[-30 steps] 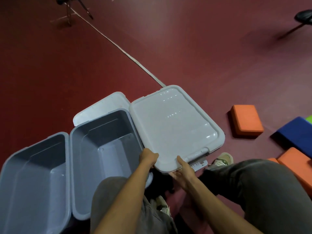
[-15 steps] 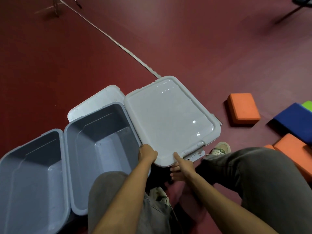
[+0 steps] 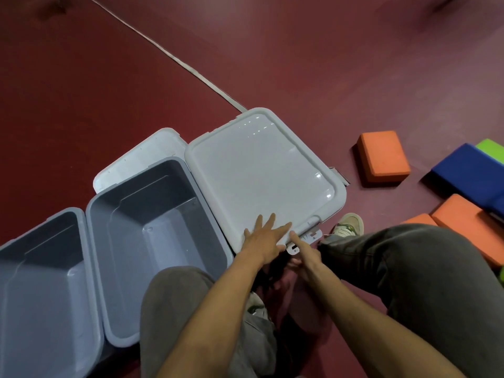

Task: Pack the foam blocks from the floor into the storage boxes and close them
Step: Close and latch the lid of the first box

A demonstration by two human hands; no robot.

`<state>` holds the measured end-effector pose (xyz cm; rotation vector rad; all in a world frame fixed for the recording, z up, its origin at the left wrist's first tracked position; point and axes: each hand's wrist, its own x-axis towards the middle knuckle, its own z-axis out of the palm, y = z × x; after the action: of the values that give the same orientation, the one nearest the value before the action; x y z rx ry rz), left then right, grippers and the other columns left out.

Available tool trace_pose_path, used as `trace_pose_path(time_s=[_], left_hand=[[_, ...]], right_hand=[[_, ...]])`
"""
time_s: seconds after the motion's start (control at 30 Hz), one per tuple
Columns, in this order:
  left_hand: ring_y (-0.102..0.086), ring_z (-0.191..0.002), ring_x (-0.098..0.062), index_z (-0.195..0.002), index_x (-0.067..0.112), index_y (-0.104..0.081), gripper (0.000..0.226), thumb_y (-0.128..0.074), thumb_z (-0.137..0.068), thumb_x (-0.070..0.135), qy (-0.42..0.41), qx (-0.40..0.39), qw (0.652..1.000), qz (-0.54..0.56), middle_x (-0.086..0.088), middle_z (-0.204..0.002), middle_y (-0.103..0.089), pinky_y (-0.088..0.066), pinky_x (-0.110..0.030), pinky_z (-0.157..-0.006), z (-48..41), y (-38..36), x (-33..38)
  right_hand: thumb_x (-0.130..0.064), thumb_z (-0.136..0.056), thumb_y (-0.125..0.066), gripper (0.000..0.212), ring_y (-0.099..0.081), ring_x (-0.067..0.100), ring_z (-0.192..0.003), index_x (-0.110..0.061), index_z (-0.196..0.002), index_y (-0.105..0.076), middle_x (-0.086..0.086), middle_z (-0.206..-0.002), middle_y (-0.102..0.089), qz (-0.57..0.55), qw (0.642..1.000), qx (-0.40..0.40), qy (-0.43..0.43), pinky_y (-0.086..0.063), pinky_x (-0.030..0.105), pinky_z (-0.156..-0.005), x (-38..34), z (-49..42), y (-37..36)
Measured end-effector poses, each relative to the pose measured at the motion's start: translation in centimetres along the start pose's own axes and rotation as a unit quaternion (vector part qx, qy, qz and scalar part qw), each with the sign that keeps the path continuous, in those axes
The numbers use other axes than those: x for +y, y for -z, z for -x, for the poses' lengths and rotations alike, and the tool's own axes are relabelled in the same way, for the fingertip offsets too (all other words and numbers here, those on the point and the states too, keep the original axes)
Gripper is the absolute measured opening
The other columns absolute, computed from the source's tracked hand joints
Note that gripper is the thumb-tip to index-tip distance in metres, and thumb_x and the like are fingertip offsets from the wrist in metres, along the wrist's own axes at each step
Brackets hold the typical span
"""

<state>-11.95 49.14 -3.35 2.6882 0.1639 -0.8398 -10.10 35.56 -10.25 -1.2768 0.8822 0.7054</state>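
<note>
Three grey storage boxes stand side by side on the red floor. The right box wears its closed lid (image 3: 259,173). My left hand (image 3: 263,236) presses flat on the lid's near edge, fingers spread. My right hand (image 3: 305,256) is at the white latch (image 3: 311,236), one digit on the lid's rim and the others curled beneath. The middle box (image 3: 163,255) and the left box (image 3: 41,296) are open, with nothing in them. Foam blocks lie on the floor at right: an orange block (image 3: 383,155), a blue block (image 3: 469,170), a green block (image 3: 491,147) and another orange block (image 3: 469,225).
A loose lid (image 3: 136,156) lies behind the middle box. My knees fill the lower view, and a shoe (image 3: 349,223) sits just right of the latch. A pale strip (image 3: 174,57) runs across the floor to the closed box's far corner.
My left hand let go of the lid's near corner and now lies flat on top of it. My right hand shifted to the latch. The lid sank level onto the box.
</note>
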Motion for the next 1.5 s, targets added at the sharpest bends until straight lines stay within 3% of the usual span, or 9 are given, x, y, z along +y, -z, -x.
trace_pose_path(time_s=[0.13, 0.27, 0.37, 0.57, 0.8, 1.0, 1.17, 1.37, 1.5], left_hand=[[0.024, -0.149, -0.039, -0.151, 0.059, 0.003, 0.08, -0.049, -0.103, 0.022, 0.003, -0.037, 0.998, -0.043, 0.0, -0.165, 0.022, -0.008, -0.075, -0.112, -0.7, -0.6, 0.8], [0.015, -0.149, -0.045, -0.152, 0.056, -0.004, 0.078, -0.045, -0.1, 0.015, 0.017, -0.046, 0.997, -0.055, -0.004, -0.165, 0.013, -0.024, -0.073, -0.108, -1.1, 0.5, 2.0], [0.006, -0.147, -0.045, -0.152, 0.055, -0.012, 0.071, -0.045, -0.099, 0.021, 0.026, -0.037, 0.998, -0.05, -0.005, -0.162, 0.002, -0.033, -0.07, -0.104, -1.3, 0.8, 2.4], [0.003, -0.145, -0.047, -0.15, 0.05, -0.021, 0.064, -0.048, -0.099, 0.023, 0.028, -0.033, 0.998, -0.046, -0.008, -0.157, -0.005, -0.035, -0.071, -0.1, -1.6, 1.2, 2.8], [0.009, -0.148, -0.044, -0.15, 0.05, -0.029, 0.063, -0.049, -0.098, 0.02, 0.028, -0.039, 0.999, 0.015, -0.005, -0.162, -0.003, -0.029, -0.074, -0.104, -1.6, 1.8, 3.1], [0.014, -0.148, -0.043, -0.151, 0.052, -0.027, 0.067, -0.049, -0.097, 0.018, 0.034, -0.041, 0.998, 0.028, -0.003, -0.163, -0.001, -0.022, -0.074, -0.107, -1.5, 1.8, 3.0], [0.013, -0.149, -0.042, -0.151, 0.051, -0.029, 0.068, -0.048, -0.095, 0.017, 0.038, -0.047, 0.997, 0.037, -0.003, -0.163, -0.002, -0.021, -0.075, -0.108, -1.4, 2.3, 3.4], [0.013, -0.149, -0.042, -0.151, 0.05, -0.03, 0.069, -0.048, -0.094, 0.015, 0.042, -0.046, 0.997, 0.044, -0.003, -0.163, -0.003, -0.022, -0.074, -0.109, -1.2, 2.4, 3.5], [0.008, -0.149, -0.042, -0.151, 0.049, -0.032, 0.067, -0.049, -0.095, 0.018, 0.043, -0.041, 0.997, 0.039, -0.004, -0.161, -0.007, -0.027, -0.072, -0.107, -1.2, 2.4, 3.6]], right_hand=[[-0.026, -0.068, -0.092, 0.049, -0.069, 0.021, -0.066, -0.002, -0.103, -0.068, 0.01, -0.087, -0.073, -0.013, 0.998, 0.056, 0.025, -0.049, 0.025, -0.049, -1.3, 1.9, -0.4], [-0.028, -0.077, -0.079, 0.029, -0.065, 0.022, -0.075, -0.01, -0.09, -0.061, 0.0, -0.08, -0.067, 0.098, 0.972, 0.139, 0.162, -0.044, 0.029, -0.062, -1.6, 3.7, -1.3], [-0.022, -0.083, -0.069, 0.014, -0.061, 0.018, -0.073, -0.01, -0.087, -0.067, -0.002, -0.078, -0.067, 0.108, 0.966, 0.15, 0.183, -0.04, 0.028, -0.066, -1.8, 3.9, -2.0], [-0.036, -0.074, -0.076, 0.028, -0.07, 0.025, -0.079, -0.021, -0.09, -0.058, 0.006, -0.087, -0.072, 0.028, 0.978, 0.143, 0.147, -0.061, 0.044, -0.079, -1.0, 1.8, -0.7], [-0.027, -0.087, -0.078, 0.063, -0.073, 0.035, -0.093, -0.005, -0.137, -0.046, 0.02, -0.121, -0.065, -0.101, 0.992, -0.003, 0.075, -0.062, 0.046, -0.081, -0.7, 1.6, 0.5], [-0.029, -0.094, -0.069, 0.031, -0.075, 0.025, -0.075, -0.004, -0.111, -0.064, 0.015, -0.092, -0.076, -0.091, 0.992, -0.052, 0.075, -0.061, 0.044, -0.081, -1.1, 2.0, 0.5], [-0.024, -0.097, -0.066, 0.021, -0.059, 0.008, -0.041, -0.004, -0.101, -0.06, -0.004, -0.052, -0.062, -0.089, 0.993, -0.061, 0.058, -0.056, 0.048, -0.083, -1.3, 1.7, 0.7], [-0.027, -0.093, -0.071, 0.032, -0.06, 0.011, -0.042, 0.001, -0.101, -0.059, 0.002, -0.056, -0.062, -0.06, 0.994, -0.055, 0.066, -0.055, 0.056, -0.091, -1.3, 0.5, 0.9], [-0.032, -0.087, -0.077, 0.039, -0.056, 0.013, -0.037, 0.002, -0.086, -0.057, 0.005, -0.053, -0.058, -0.016, 0.996, -0.047, 0.075, -0.059, 0.045, -0.065, -2.2, 0.2, 0.7]])
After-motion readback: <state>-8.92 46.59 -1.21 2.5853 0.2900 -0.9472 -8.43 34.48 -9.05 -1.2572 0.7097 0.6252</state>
